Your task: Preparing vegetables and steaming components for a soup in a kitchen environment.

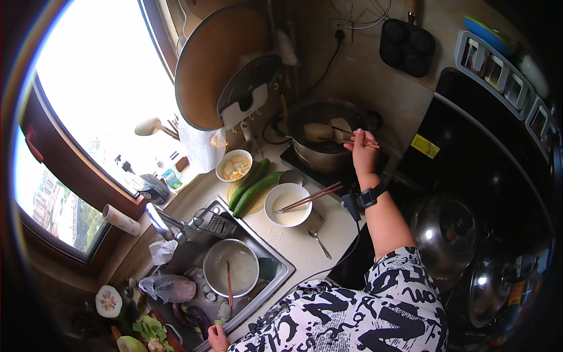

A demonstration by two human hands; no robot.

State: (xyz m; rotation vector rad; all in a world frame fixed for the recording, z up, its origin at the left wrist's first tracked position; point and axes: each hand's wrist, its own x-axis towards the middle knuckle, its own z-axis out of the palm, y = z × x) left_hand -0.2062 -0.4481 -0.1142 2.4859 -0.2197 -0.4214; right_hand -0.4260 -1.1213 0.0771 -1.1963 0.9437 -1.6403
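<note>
My right hand (364,155) grips a pair of wooden chopsticks (372,143) above a large steel pot (311,156) on a black cooktop. Inside the pot lie pale, rounded flat pieces (317,132), and the chopstick tips reach in among them. What the pieces are made of is unclear. Left of my forearm, a white bowl (269,218) contains a creamy white liquid (294,214), with a second pair of chopsticks (323,196) resting across it. At the sink's front edge is my left hand (217,338), only partly visible; its grip is unclear.
Two cucumbers (259,190), a bowl of chopped pale food (236,166) and a spoon (319,242) lie on the counter. The sink (281,273) holds a steel pot (239,268), a grater (221,225) and a bagged item (169,287). A cable (347,255) trails from my wrist.
</note>
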